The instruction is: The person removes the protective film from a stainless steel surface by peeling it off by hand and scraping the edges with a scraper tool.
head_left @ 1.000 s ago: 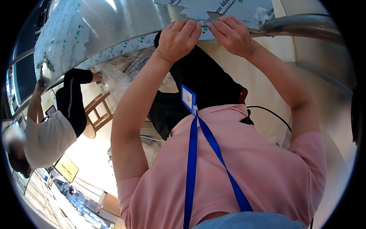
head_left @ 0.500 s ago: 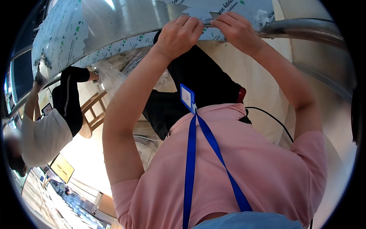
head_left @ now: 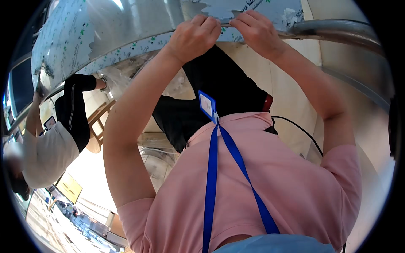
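A metal sheet [head_left: 139, 21] spans the top of the view, partly covered by printed protective film [head_left: 63, 46] with torn, ragged edges. At the sheet's near edge, my left hand [head_left: 194, 37] is closed, its fingers pinched together. Just to its right, my right hand [head_left: 258, 33] is also closed at the same edge, next to a torn flap of film. The two hands are slightly apart. What each pinches is too small and hidden to make out.
A co-worker [head_left: 52, 152] in a white top sits at the left, a hand at the sheet's far left end. Nearby are a wooden stool [head_left: 96, 126] and clear plastic wrapping [head_left: 122, 78]. A curved metal tube [head_left: 337, 29] is at the right; a black cable [head_left: 301, 126] runs below it.
My left hand has shifted slightly left, and both hands are a little higher in view. The co-worker and stool appear further left. Both hands remain closed at the edge.
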`<move>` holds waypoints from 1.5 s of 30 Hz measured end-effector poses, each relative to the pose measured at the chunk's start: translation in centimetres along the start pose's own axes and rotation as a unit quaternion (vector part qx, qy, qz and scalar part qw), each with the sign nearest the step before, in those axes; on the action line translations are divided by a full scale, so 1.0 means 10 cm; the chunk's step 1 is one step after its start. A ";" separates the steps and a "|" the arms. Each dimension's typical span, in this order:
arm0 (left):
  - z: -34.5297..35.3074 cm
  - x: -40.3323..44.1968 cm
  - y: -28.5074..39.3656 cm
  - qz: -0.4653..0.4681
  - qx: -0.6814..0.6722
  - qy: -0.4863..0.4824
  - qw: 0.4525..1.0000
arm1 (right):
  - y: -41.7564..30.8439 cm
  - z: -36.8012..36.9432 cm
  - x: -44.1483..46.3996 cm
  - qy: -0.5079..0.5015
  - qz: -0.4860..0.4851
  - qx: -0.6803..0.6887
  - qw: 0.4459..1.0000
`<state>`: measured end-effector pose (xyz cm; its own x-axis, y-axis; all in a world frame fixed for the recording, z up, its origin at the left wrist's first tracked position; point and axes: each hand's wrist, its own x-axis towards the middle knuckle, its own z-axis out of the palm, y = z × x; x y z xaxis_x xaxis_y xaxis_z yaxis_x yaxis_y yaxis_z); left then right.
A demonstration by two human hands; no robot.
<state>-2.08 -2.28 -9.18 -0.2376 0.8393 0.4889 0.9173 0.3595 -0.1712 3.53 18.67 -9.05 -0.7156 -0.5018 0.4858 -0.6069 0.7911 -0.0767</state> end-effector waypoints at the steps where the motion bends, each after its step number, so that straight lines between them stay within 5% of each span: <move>1: 0.00 0.00 0.00 0.004 -0.002 0.004 1.000 | -0.01 0.01 -0.01 0.006 -0.006 -0.008 1.000; 30: 0.07 0.00 -0.41 0.074 -0.083 -0.035 0.993 | -0.15 0.10 0.16 0.043 -0.017 -0.068 0.997; 39: 0.04 0.05 -0.45 0.090 -0.081 0.029 0.992 | -0.21 0.07 0.17 0.048 0.009 -0.073 0.996; 45: -0.04 -0.08 -0.32 0.034 -0.070 0.024 0.997 | -0.13 0.05 0.11 0.044 -0.028 -0.052 0.997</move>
<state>-4.68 -4.21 -8.67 -0.1603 0.8385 0.5208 0.9672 0.2389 -0.0869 3.35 16.87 -8.82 -0.6465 -0.5170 0.5610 -0.6018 0.7976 0.0414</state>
